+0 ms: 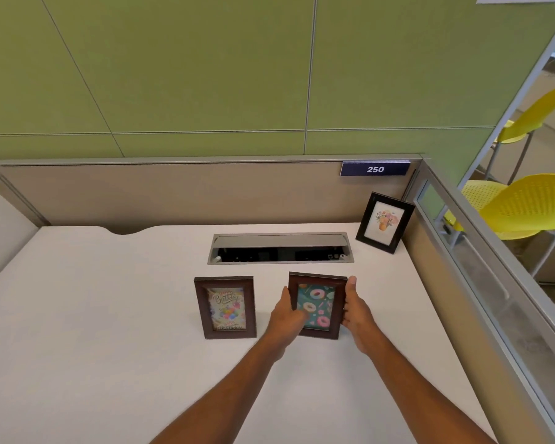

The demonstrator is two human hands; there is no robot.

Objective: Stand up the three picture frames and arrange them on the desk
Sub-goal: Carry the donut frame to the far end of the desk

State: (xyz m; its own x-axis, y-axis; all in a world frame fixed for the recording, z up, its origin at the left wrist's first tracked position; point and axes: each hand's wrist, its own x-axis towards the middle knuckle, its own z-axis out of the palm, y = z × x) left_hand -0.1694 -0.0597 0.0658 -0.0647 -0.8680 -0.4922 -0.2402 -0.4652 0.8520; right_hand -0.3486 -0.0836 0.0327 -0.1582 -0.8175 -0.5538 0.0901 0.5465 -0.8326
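- The left hand (285, 318) gripped the left edge of the donut frame (316, 306) and the right hand (354, 310) its right edge, mid-way across the desk (109, 315).
- The birthday frame (225, 307) sat just left; the flower frame (384, 223) stood upright, far right.
- The frame was judged light and rigid, with a breakable glazed front; the side rails offered the safest hold.

Two forearms are seen, both bare along the whole visible length: the left forearm (225, 389) and the right forearm (409, 379). The left hand (285, 315) and right hand (354, 310) are likewise bare, with wrists and fingers left uncovered.
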